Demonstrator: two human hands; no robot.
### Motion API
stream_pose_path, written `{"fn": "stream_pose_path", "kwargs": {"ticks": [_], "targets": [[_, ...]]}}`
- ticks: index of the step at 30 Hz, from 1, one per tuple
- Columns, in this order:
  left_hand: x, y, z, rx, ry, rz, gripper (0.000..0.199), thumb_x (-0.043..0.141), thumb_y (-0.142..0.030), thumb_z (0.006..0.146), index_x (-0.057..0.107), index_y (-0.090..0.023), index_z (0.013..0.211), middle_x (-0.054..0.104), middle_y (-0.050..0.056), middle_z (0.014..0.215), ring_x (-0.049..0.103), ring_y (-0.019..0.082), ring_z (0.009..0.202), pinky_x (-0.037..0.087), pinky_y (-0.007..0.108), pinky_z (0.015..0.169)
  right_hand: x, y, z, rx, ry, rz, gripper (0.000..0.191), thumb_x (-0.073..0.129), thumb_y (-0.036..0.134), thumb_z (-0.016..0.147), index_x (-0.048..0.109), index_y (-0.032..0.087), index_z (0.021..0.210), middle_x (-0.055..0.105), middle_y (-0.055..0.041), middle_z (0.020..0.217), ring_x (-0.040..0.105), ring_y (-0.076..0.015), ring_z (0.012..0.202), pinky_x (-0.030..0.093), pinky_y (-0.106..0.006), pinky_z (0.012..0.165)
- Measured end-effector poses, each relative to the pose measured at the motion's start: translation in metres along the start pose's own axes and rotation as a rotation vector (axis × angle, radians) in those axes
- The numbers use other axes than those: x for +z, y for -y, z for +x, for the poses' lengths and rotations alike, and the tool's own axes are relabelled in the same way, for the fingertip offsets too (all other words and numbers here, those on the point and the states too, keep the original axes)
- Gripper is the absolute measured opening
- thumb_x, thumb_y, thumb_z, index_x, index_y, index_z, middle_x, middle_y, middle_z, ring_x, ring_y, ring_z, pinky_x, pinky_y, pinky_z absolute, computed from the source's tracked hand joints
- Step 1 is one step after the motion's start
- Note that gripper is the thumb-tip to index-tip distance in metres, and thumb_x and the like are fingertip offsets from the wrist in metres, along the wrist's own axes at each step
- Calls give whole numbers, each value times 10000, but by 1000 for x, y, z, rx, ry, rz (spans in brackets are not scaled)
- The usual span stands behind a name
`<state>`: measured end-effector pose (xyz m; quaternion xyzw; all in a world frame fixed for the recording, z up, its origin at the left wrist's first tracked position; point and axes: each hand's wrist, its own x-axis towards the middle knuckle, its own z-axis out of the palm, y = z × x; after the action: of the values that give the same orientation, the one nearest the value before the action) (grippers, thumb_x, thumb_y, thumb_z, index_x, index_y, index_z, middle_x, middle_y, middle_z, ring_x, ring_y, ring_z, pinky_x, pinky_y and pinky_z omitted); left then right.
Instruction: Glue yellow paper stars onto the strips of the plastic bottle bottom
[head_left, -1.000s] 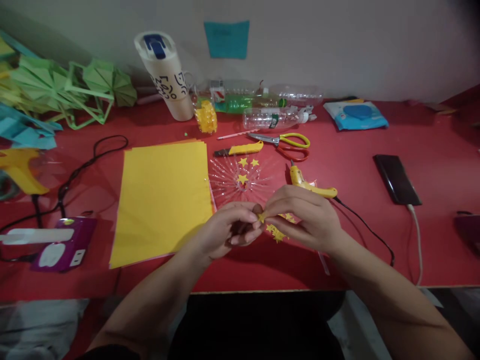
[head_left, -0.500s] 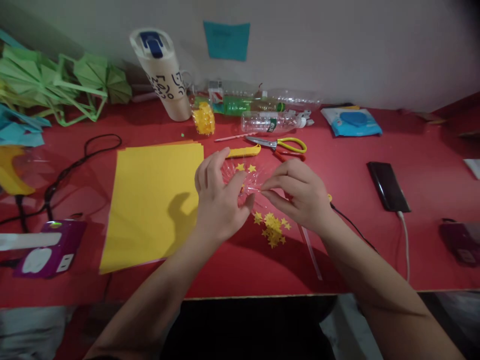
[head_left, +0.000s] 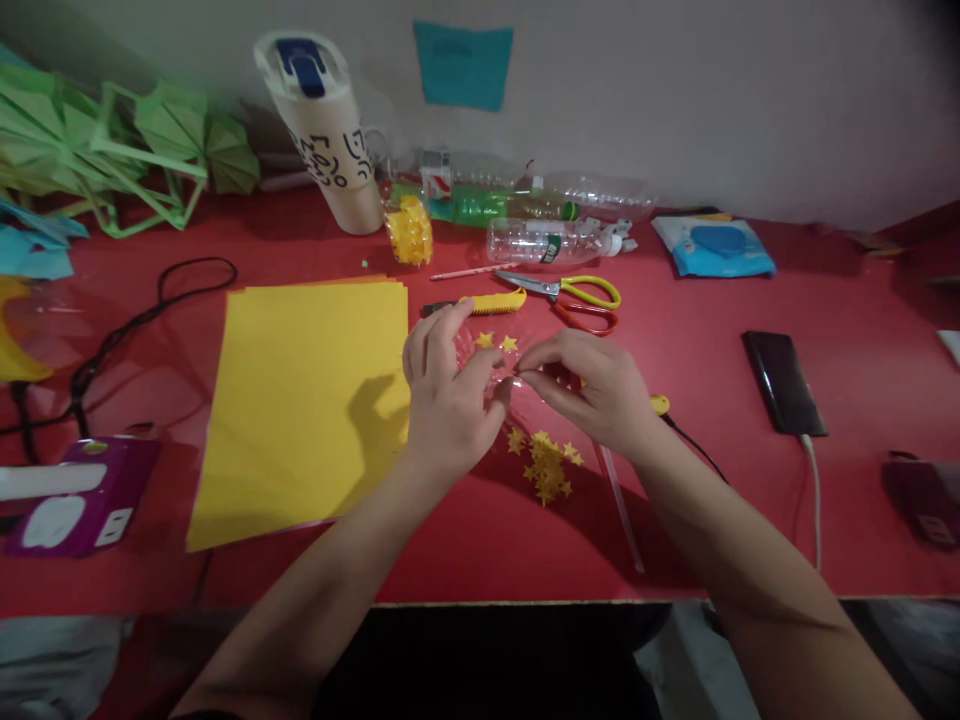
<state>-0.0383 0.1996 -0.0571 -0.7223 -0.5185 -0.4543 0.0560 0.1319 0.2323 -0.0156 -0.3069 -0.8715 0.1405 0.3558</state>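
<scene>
Over the red table (head_left: 465, 550), a clear plastic piece with thin shiny strips (head_left: 466, 346) sits between my hands. My left hand (head_left: 450, 400) curls round its left side, thumb and forefinger closed in on it. Fingertips of my right hand (head_left: 596, 385) pinch at its right side; whatever is between them is too small to make out. Two yellow paper stars (head_left: 509, 343) show at the far side of the plastic. A pile of yellow stars (head_left: 547, 468) lies just below my hands. Beyond my left fingertips is a yellow-handled cutter (head_left: 499, 301).
Yellow sheets (head_left: 300, 400) lie left, near a black cord (head_left: 124, 345) and purple box (head_left: 86, 495). Scissors (head_left: 589, 292), plastic bottles (head_left: 525, 242), a tumbler (head_left: 330, 140) and a star-filled container (head_left: 411, 232) stand or lie behind. A wipes pack (head_left: 712, 245) and phone (head_left: 784, 382) are right.
My left hand has shifted slightly right and my right fingertips slightly up and left, bringing them closer together. The whole view has tilted a little.
</scene>
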Motion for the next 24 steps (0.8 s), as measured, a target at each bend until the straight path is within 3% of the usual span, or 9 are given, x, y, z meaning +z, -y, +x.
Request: {"fn": "stream_pose_path", "kwargs": {"ticks": [8, 17, 24], "targets": [[1, 2, -2, 32, 1, -61, 93, 593, -131, 820, 601, -201, 880, 559, 139, 1308, 510, 302, 1234, 426, 505, 1028, 4, -7, -3, -91, 46, 91, 62, 617, 164, 915, 631, 209, 874, 642, -14, 837, 624, -115, 766, 485, -235, 619], [-1, -2, -3, 43, 17, -85, 207, 561, -53, 784, 583, -217, 909, 584, 120, 1293, 528, 294, 1226, 441, 517, 1030, 12, -9, -6, -96, -12, 29, 95, 585, 136, 920, 608, 212, 868, 650, 1, 774, 616, -108, 688, 476, -230, 581], [-1, -3, -4, -8, 41, -115, 166, 583, -96, 819, 593, -223, 925, 588, 117, 1303, 522, 298, 1238, 439, 523, 1031, 14, -7, -6, -41, -41, -19, 97, 577, 152, 916, 611, 215, 850, 653, 18, 717, 603, -102, 624, 458, -227, 567]]}}
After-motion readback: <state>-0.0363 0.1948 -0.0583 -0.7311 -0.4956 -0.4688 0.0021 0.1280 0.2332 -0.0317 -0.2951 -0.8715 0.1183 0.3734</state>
